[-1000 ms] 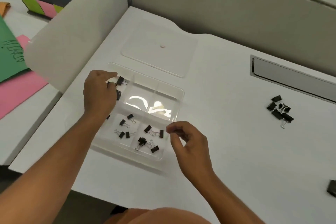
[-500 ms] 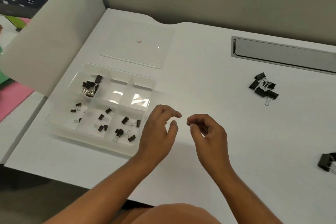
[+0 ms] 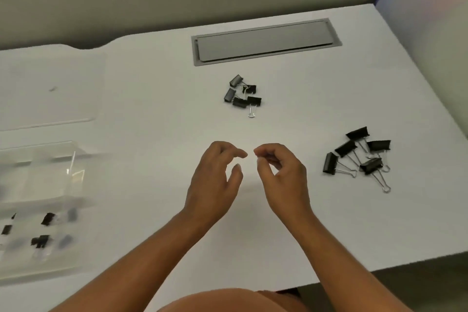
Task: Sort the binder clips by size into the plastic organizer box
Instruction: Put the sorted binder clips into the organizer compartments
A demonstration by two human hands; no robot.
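Note:
The clear plastic organizer box (image 3: 73,180) lies at the left edge of the white desk, blurred, with small black clips in its near compartments. A heap of medium black binder clips (image 3: 242,95) sits in the middle of the desk beyond my hands. A group of large black binder clips (image 3: 359,156) lies to the right. My left hand (image 3: 215,180) and my right hand (image 3: 283,177) hover side by side over bare desk, fingers loosely curled, holding nothing. Both hands are apart from every clip.
The box's clear lid (image 3: 50,88) lies flat at the back left. A grey cable hatch (image 3: 266,42) is set into the desk behind the medium clips. A partition wall runs along the back. The desk's front edge drops off at the lower right.
The view has swung right, so the box slid to the left edge and the large clips came fully into sight. My left hand left the box and joined the right at mid desk.

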